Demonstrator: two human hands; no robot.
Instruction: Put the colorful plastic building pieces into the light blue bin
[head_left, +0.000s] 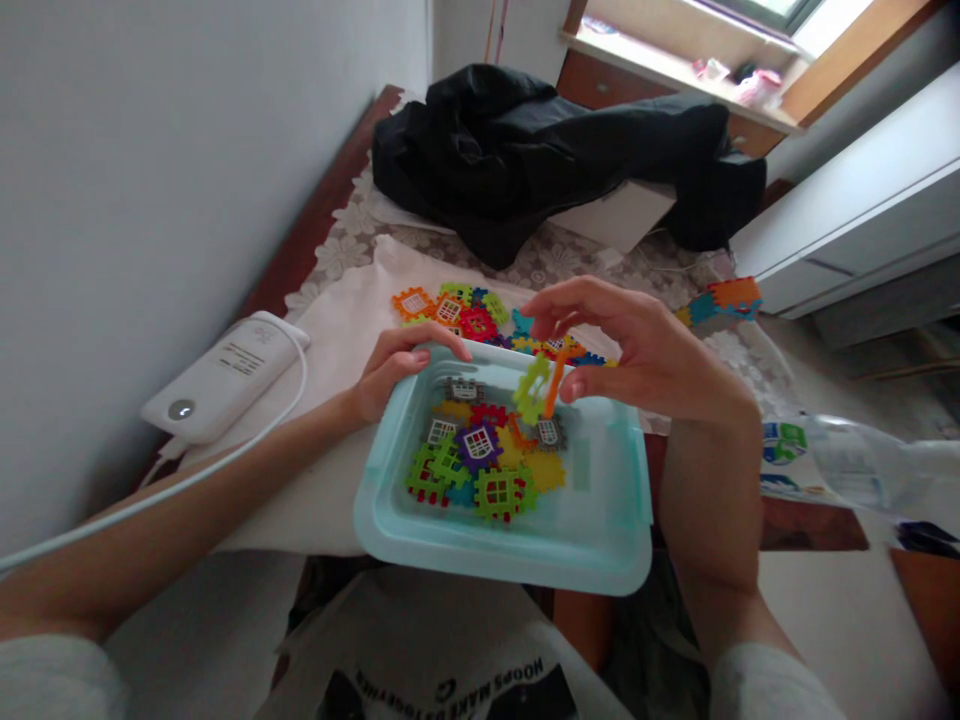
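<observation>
A light blue plastic box (600,540) sits at the table's near edge with several coloured interlocking window tiles (480,460) inside. My left hand (394,368) grips the box's far left rim. My right hand (637,345) hovers over the box and pinches a green tile joined to an orange tile (541,385) between thumb and fingers. More tiles lie joined flat on the white cloth (465,312) just behind the box.
A white power bank (225,375) with a cable lies at the left. A black jacket (540,150) is heaped at the back. A small tile assembly (724,298) stands at the right, and a clear plastic bottle (862,460) lies beside my right arm.
</observation>
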